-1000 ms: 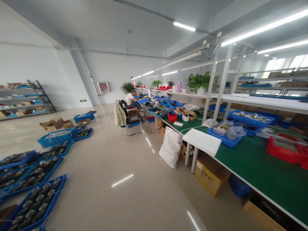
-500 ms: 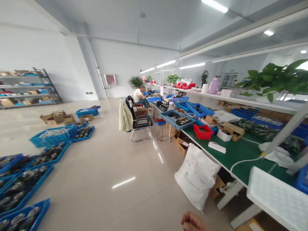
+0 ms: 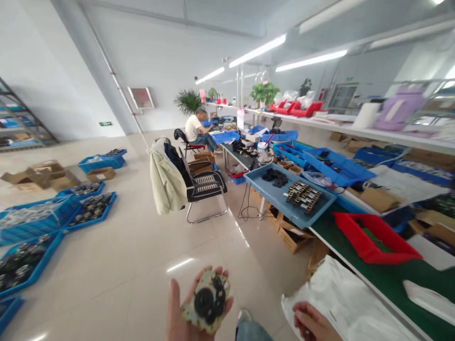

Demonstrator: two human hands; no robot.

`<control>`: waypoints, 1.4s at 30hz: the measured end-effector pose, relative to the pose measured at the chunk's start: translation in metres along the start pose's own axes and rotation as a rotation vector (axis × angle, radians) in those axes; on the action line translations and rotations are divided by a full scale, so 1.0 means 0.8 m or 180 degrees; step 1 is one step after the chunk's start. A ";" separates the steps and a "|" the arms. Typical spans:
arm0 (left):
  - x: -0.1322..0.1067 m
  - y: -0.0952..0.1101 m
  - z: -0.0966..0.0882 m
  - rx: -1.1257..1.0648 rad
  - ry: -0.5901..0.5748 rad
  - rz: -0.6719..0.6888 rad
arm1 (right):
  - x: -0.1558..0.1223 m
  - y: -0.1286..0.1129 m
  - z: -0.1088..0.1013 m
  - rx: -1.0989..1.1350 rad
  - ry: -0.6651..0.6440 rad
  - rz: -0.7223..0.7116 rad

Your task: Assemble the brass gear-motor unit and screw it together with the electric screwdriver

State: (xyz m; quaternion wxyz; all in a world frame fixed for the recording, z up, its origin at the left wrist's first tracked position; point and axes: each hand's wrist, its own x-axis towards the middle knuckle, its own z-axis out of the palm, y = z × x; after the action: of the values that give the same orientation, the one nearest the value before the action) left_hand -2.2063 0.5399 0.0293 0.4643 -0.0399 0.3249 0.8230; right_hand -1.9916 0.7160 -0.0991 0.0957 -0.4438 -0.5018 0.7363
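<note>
My left hand (image 3: 194, 312) is raised at the bottom centre, palm up, fingers curled round a small pale plate with black gears (image 3: 206, 300) on it. My right hand (image 3: 313, 323) shows at the bottom edge beside a white sack (image 3: 350, 303), its fingers bent; I cannot make out anything in it. Both hands are over the tiled floor, left of the green workbench (image 3: 384, 279).
A black chair with a cream coat (image 3: 167, 182) stands ahead. The bench on the right carries a blue tray of parts (image 3: 289, 194) and a red bin (image 3: 375, 237); cardboard boxes (image 3: 291, 234) sit underneath. Blue crates of parts (image 3: 24, 258) line the floor on the left. A seated person (image 3: 195, 130) works farther back.
I have moved forward along the bench towards the chair. My left hand has come up into view holding the geared plate, and the right hand now shows beside the sack.
</note>
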 end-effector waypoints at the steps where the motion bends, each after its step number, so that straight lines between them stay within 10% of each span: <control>1: 0.035 0.013 0.021 -0.0019 0.0079 0.0082 | 0.031 -0.032 0.020 -0.0074 -0.0183 -0.0086; 9: 0.320 0.140 0.109 -0.0265 -0.0048 0.0129 | 0.265 -0.299 0.181 -0.0425 -0.1120 -0.1419; 18: 0.611 0.237 0.184 0.0009 -0.0279 -0.0124 | 0.485 -0.485 0.276 0.0354 -0.0868 -0.2102; 30: 0.945 0.209 0.316 0.0495 -0.1164 -0.0635 | 0.788 -0.604 0.198 0.1640 0.0212 -0.2103; 42: 1.157 0.162 0.390 0.1421 -0.2579 -0.1107 | 0.922 -0.695 0.123 0.2077 0.1647 -0.2499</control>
State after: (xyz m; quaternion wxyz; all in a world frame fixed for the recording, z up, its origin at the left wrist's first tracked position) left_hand -2.7585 1.3552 -0.0010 0.6809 0.3302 0.2751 0.5930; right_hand -2.6684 1.3499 -0.0424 0.6137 -0.3374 -0.3359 0.6298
